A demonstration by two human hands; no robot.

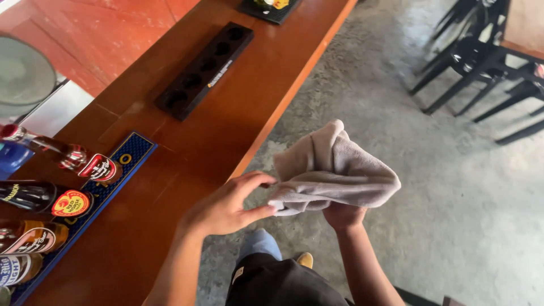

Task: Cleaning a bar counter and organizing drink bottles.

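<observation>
cloth (pixel 334 170) — grey, bunched, held over the floor just right of the desk (pixel 226 119) | left hand (pixel 226 207) — fingers pinch its near-left edge | right hand (pixel 344 215) — grips it from beneath | bottles (pixel 51 198) far left

Bare counter (pixel 226 119) lies open between the black slotted tray (pixel 205 69) and the bottles (pixel 51 192).
</observation>
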